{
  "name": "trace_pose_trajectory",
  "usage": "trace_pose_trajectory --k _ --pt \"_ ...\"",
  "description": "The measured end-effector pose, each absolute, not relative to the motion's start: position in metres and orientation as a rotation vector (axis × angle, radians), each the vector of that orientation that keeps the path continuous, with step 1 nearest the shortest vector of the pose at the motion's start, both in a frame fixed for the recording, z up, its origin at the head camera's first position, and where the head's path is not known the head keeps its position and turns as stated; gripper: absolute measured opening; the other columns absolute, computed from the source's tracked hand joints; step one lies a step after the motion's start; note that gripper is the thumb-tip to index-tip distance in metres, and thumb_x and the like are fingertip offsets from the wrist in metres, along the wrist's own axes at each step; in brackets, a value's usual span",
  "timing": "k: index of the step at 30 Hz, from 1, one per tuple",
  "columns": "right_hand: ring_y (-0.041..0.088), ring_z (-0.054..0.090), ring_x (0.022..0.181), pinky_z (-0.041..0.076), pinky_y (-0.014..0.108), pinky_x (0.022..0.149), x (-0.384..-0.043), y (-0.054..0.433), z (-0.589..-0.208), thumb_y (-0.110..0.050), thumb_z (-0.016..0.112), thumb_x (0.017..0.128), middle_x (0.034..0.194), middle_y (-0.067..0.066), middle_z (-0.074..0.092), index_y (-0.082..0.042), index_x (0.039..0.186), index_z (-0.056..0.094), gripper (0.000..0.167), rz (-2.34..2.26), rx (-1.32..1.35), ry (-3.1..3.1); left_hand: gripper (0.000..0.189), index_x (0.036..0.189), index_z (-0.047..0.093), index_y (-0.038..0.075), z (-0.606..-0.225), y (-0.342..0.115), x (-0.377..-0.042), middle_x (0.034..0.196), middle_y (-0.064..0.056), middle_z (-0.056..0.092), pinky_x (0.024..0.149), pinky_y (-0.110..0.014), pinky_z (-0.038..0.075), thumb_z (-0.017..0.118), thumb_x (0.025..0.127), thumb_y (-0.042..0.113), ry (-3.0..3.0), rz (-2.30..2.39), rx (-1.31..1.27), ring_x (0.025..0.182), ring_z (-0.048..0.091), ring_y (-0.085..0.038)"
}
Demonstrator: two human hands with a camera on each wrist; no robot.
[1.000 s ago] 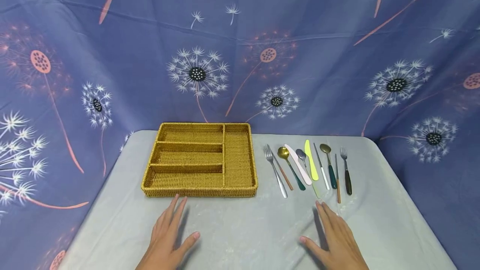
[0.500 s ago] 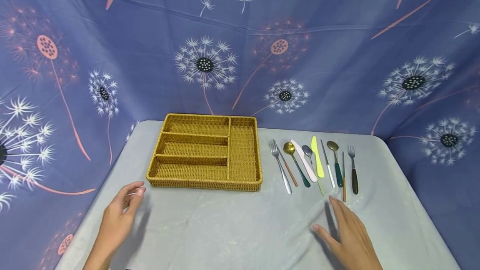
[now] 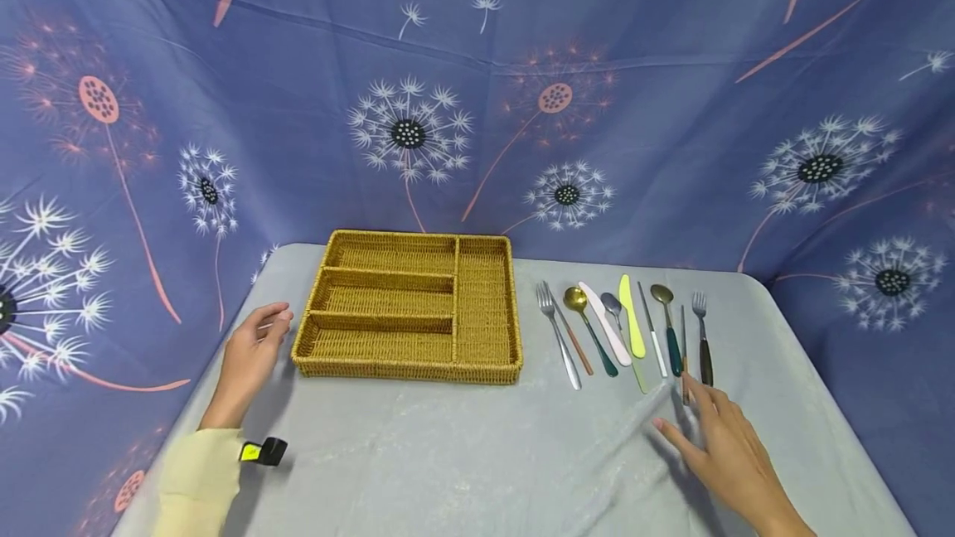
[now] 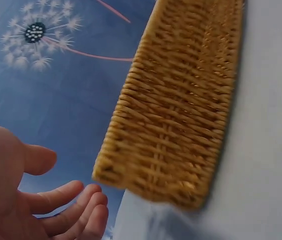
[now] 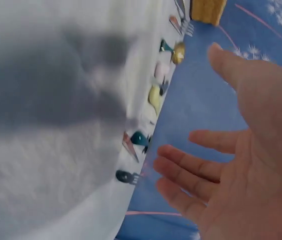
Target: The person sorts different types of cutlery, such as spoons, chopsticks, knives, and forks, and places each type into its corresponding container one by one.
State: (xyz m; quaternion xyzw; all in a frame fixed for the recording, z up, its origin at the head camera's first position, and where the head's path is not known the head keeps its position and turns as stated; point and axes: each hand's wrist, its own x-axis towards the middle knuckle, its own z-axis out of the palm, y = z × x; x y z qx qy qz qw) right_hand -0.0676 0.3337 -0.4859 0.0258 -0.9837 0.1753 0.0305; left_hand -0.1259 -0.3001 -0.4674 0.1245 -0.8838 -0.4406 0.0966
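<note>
A woven golden-brown cutlery tray (image 3: 406, 370) with several compartments lies on the table. My left hand (image 3: 249, 350) is beside its left wall, fingers loosely bent and holding nothing; in the left wrist view the fingertips (image 4: 93, 192) are near the tray's corner. Over the table at the right, my right hand (image 3: 727, 442) has its fingers spread, holding nothing. Its fingertips overlap the lower ends of a brown-handled utensil (image 3: 684, 355) and a dark-handled fork (image 3: 704, 338) in the head view. A green-handled spoon (image 3: 667, 321) lies just left of these.
Left of these lie a white-handled utensil (image 3: 652, 334), a yellow knife (image 3: 632, 317), a small spoon (image 3: 612, 305), a pink knife (image 3: 604, 326), a gold spoon (image 3: 576, 298) and a silver fork (image 3: 558, 334). A blue dandelion-print cloth (image 3: 477, 147) hangs behind the grey-white table (image 3: 448, 454).
My left hand has moved left from in front of the tray, then forward to its left side. My right hand has shifted rightward, nearer the dark-handled fork. The head view has shifted slightly.
</note>
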Motion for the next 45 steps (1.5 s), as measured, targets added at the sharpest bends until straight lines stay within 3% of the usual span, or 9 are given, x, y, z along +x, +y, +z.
trace_pose_trajectory --k 3,4,12,17,25,34,40,45 --pt "0.059 0.052 0.119 0.047 0.076 0.086 -0.075 0.345 -0.484 -0.048 0.074 0.102 0.137 0.040 0.050 0.010 0.156 0.042 0.086 0.586 0.061 -2.996 0.059 0.158 0.050 0.001 -0.467 -0.296 -0.149 0.150 -0.027 0.058 0.110 -0.051 0.048 0.042 0.117 0.042 -2.656 -1.350 0.366 0.134 0.059 -0.043" --pt "0.059 0.052 0.118 0.048 0.076 0.084 -0.078 0.348 -0.483 -0.047 0.074 0.102 0.136 0.041 0.050 0.011 0.156 0.042 0.085 0.593 0.049 -2.991 0.061 0.160 0.048 0.001 -0.468 -0.295 -0.156 0.152 -0.028 0.055 0.113 -0.057 0.046 0.040 0.117 0.043 -2.666 -1.364 0.369 0.139 0.055 -0.048" --pt "0.058 0.053 0.114 0.051 0.072 0.076 -0.103 0.367 -0.480 -0.045 0.066 0.107 0.130 0.040 0.053 0.017 0.151 0.043 0.079 0.610 -0.063 -3.027 0.069 0.168 0.031 0.002 -0.485 -0.290 -0.190 0.165 -0.030 0.038 0.116 -0.067 0.041 0.029 0.117 0.049 -2.772 -1.361 0.381 0.148 0.042 -0.051" --pt "0.052 0.061 0.102 0.054 0.065 0.069 -0.121 0.374 -0.480 -0.033 0.066 0.108 0.118 0.037 0.060 0.019 0.142 0.050 0.064 0.609 -0.058 -2.967 0.075 0.170 0.021 -0.001 -0.494 -0.294 -0.194 0.167 -0.035 0.032 0.120 -0.070 0.035 0.022 0.117 0.052 -2.837 -1.345 0.276 0.150 0.036 -0.055" --pt "0.049 0.065 0.089 0.055 0.062 0.067 -0.151 0.391 -0.484 -0.023 0.061 0.109 0.106 0.037 0.061 0.025 0.133 0.054 0.054 0.629 -0.065 -2.976 0.074 0.169 0.024 -0.003 -0.494 -0.292 -0.193 0.166 -0.036 0.032 0.124 -0.071 0.025 0.021 0.118 0.051 -2.871 -1.248 0.222 0.154 0.028 -0.057" --pt "0.065 0.060 0.103 0.052 0.072 0.076 -0.171 0.402 -0.493 -0.023 0.063 0.106 0.120 0.049 0.055 0.025 0.134 0.051 0.057 0.595 -0.136 -3.051 0.072 0.169 0.026 -0.002 -0.494 -0.289 -0.193 0.167 -0.035 0.032 0.124 -0.071 0.026 0.022 0.118 0.048 -2.868 -1.230 0.213 0.154 0.029 -0.056" --pt "0.067 0.059 0.100 0.051 0.073 0.078 -0.177 0.400 -0.498 -0.011 0.064 0.100 0.112 0.049 0.054 0.027 0.129 0.051 0.049 0.601 -0.100 -3.041 0.072 0.168 0.027 -0.003 -0.494 -0.290 -0.192 0.167 -0.035 0.032 0.124 -0.070 0.026 0.022 0.118 0.048 -2.861 -1.227 0.194 0.154 0.028 -0.055" --pt "0.067 0.059 0.104 0.051 0.073 0.080 -0.181 0.398 -0.498 -0.004 0.061 0.098 0.115 0.050 0.055 0.028 0.130 0.051 0.046 0.636 -0.121 -3.042 0.071 0.168 0.028 -0.003 -0.496 -0.290 -0.193 0.167 -0.035 0.033 0.125 -0.070 0.026 0.023 0.118 0.048 -2.849 -1.228 0.199 0.154 0.029 -0.055"
